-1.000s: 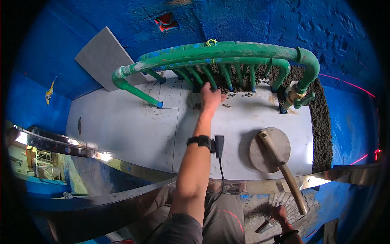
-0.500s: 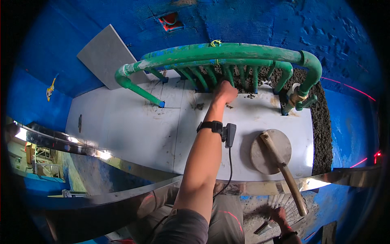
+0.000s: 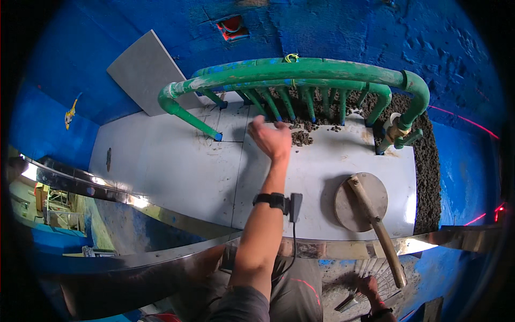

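Note:
My left hand (image 3: 271,138) is over the white slab (image 3: 182,166), just in front of a row of green pipes (image 3: 316,70). Its fingers are loosely bent and apart, a little blurred, with nothing visible in them. Beside it on the slab lies a small heap of dark crumbly mortar (image 3: 302,138). More mortar (image 3: 427,182) fills the gaps behind and to the right of the slab. Low at the right, my right hand (image 3: 368,285) is closed round a trowel, its metal blade (image 3: 348,302) pointing down and left; the handle is mostly hidden in my fist.
A round grey disc with a wooden handle (image 3: 383,241) lies on the slab, the handle overhanging the shiny metal edge (image 3: 322,248). A brass valve (image 3: 396,131) stands at the right among the pipes. A grey tile (image 3: 150,75) leans on the blue wall (image 3: 322,32).
My left hand has drawn back from among the pipes and shifted left over the slab. A small heap of mortar now shows where it was. My right hand stays in place.

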`<action>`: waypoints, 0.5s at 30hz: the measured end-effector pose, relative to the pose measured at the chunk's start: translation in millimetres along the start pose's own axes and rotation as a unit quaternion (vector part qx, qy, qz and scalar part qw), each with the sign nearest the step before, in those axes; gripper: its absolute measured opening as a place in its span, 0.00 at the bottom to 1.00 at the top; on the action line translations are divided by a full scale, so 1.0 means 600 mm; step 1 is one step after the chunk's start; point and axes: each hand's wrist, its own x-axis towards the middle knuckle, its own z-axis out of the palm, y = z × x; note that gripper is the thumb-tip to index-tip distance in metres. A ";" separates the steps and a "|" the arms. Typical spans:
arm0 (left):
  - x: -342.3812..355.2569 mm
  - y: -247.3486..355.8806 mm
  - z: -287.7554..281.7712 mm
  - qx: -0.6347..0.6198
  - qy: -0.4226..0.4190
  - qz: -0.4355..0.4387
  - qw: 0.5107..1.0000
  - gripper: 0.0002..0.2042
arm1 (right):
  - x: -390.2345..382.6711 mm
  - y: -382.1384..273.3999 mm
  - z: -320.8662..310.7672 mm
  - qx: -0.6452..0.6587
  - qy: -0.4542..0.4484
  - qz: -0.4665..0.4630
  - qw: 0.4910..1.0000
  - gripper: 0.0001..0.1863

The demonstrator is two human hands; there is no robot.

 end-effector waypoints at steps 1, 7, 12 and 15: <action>0.031 -0.028 0.001 -0.003 0.070 0.043 0.997 0.16 | 0.006 -0.013 -0.004 0.013 -0.027 0.000 1.000 0.34; 0.129 -0.092 0.012 -0.163 -0.141 -0.053 0.975 0.19 | 0.005 -0.076 -0.040 0.051 -0.061 0.007 0.997 0.33; 0.138 -0.084 0.025 -0.217 -0.248 -0.030 0.944 0.17 | -0.001 0.025 0.026 0.054 -0.022 0.035 0.998 0.30; 0.136 -0.064 0.025 -0.209 -0.315 -0.046 0.925 0.18 | -0.020 0.056 0.045 0.014 0.084 -0.023 0.996 0.31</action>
